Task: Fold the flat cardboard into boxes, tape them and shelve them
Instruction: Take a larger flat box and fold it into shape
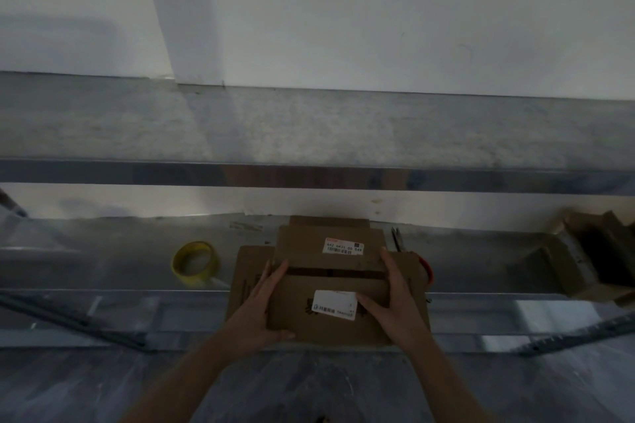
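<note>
both bare forearms rise from the bottom of the view and converge toward the middle. the left hand [263, 306] lies flat along the left side of the box [330, 330], fingers straight and together, pointing away from the body, thumb stretched across the near left corner. the right hand [395, 302] mirrors it on the right side, fingers straight along the wall, thumb spread leftward over the top flap. both wrists are nearly straight, palms facing each other.
</note>
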